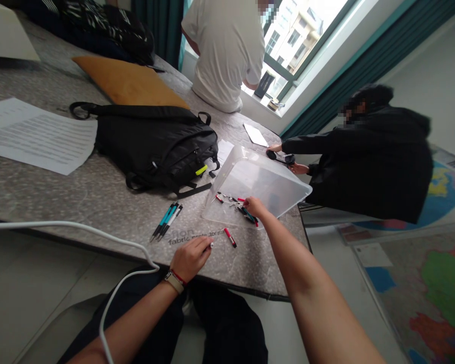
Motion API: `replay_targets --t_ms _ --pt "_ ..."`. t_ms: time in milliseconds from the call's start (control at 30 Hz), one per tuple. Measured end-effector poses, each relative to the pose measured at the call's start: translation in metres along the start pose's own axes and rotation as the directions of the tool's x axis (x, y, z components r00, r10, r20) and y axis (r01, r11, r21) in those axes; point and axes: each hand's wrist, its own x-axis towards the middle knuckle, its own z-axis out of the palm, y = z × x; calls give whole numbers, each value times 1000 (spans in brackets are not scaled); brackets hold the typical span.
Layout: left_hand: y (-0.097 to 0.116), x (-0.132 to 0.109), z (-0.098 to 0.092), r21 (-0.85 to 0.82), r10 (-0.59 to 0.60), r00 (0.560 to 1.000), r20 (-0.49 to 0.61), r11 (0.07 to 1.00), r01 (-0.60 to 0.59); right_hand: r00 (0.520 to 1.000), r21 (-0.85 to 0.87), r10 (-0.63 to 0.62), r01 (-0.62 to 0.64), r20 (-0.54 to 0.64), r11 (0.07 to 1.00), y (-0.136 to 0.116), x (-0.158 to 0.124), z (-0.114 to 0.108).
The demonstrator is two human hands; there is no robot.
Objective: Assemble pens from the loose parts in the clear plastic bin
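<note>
My left hand (191, 257) rests curled on the grey table (109, 202) near its front edge, pinching a small white-tipped item I cannot make out. A red pen (230, 237) lies just right of it. My right hand (255, 206) reaches into a clear plastic bin (273, 177) tipped on its side, fingers closed over a cluster of red, green and black pens (246, 212) on the bin's lower wall. Three teal and black pens (167, 221) lie side by side on the table left of the bin.
A black backpack (155, 146) lies behind the pens, printed sheets (38, 134) to the left, an orange cushion (129, 83) farther back. A white cable (109, 242) crosses my lap. One person in white (227, 50) sits on the table; another in black (371, 156) leans in at the right. Maps (420, 283) cover the floor.
</note>
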Motion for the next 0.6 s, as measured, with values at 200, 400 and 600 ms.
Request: replay_targets --t_ms 200,400,600 --pt "0 0 0 -1 2 1000 2 1000 -2 995 41 -66 69 -74 997 -14 6 -1" --pt "0 0 -1 8 -1 1000 7 1000 1 998 56 -56 58 -37 997 -40 20 -4" --pt "0 0 0 9 -5 1000 15 1000 5 998 40 27 -24 -65 999 -36 23 0"
